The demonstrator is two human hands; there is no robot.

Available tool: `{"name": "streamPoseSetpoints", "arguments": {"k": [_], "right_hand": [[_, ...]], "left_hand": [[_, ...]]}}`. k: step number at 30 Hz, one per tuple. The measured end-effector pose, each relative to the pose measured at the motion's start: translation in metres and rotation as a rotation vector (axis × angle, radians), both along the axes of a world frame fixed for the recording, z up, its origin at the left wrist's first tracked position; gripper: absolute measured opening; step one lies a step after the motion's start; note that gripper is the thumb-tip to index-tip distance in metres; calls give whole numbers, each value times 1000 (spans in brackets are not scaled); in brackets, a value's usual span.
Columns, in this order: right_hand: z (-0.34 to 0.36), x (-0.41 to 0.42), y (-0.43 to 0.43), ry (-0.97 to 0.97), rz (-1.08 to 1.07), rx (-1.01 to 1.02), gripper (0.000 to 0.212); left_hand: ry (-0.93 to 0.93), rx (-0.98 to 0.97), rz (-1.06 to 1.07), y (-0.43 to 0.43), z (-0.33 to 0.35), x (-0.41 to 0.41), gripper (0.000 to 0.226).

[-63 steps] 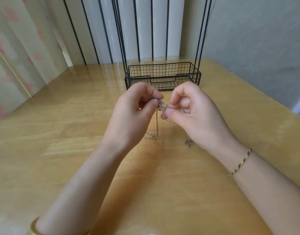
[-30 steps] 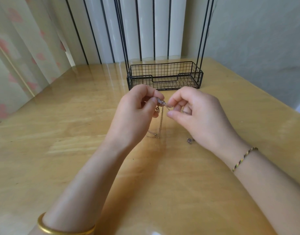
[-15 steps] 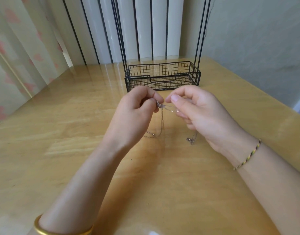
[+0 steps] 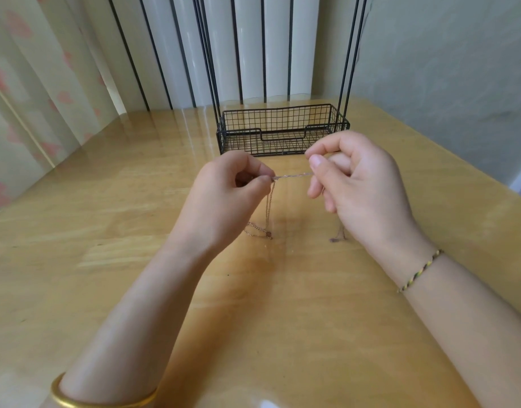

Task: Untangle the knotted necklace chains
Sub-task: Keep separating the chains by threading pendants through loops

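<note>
Silvery necklace chain (image 4: 293,175) runs taut between two pinches just in front of the black wire basket (image 4: 283,113). Ahead of the basket's left corner, the left hand (image 4: 224,195) has its grip closed on the chain, thumb and forefinger pinching it. From there strands hang down, and a loose loop lies on the wooden bench (image 4: 106,201), nearer the camera than the basket. Ahead of the basket's right corner, the right hand (image 4: 362,189) pinches the other end in its grip, and another chain end shows on the bench beneath it. A gold bangle (image 4: 77,401) circles the left forearm, a braided bracelet (image 4: 419,270) the right wrist.
</note>
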State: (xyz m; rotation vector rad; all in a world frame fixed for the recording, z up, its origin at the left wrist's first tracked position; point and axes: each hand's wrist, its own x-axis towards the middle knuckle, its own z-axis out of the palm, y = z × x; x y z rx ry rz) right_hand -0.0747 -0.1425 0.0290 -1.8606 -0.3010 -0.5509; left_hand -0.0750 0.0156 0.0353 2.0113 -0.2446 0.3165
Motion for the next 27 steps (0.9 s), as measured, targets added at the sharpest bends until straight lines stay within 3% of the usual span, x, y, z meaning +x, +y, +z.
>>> {"name": "streamPoseSetpoints", "arguments": {"k": [9, 14, 16, 19, 24, 27], "right_hand": [[-2, 3, -3, 21, -161, 9, 15], [-2, 1, -1, 228, 27, 333, 13], [-6, 2, 1, 248, 13, 242, 15], [-8, 2, 5, 120, -65, -17, 17], [-2, -6, 13, 16, 51, -39, 10], [-7, -7, 18, -28, 8, -171, 9]], "left_hand": [[64, -96, -28, 0, 1, 0, 10], [185, -220, -79, -1, 2, 0, 3], [222, -249, -96, -1, 3, 0, 6], [240, -272, -98, -1, 3, 0, 7], [242, -260, -79, -2, 1, 1, 9], [239, -267, -69, -2, 1, 1, 11]]}}
